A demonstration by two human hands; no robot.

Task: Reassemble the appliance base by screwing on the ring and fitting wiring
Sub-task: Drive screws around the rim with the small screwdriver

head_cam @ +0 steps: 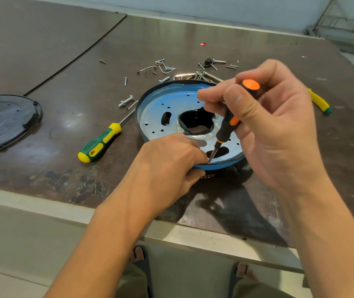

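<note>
The left hand [167,160], fingers curled, pinches the near rim of the round blue-edged metal appliance base [154,117]. Above that base, the right hand [272,125] grips a slim black-and-orange screwdriver [225,127].

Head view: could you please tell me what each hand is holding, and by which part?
The right hand holds the small screwdriver by the upper end of its black-and-orange grip. The left hand pinches the blue base by its near rim.

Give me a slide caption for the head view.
Right hand holds a screwdriver to the ring; left hand pinches its rim.
</note>
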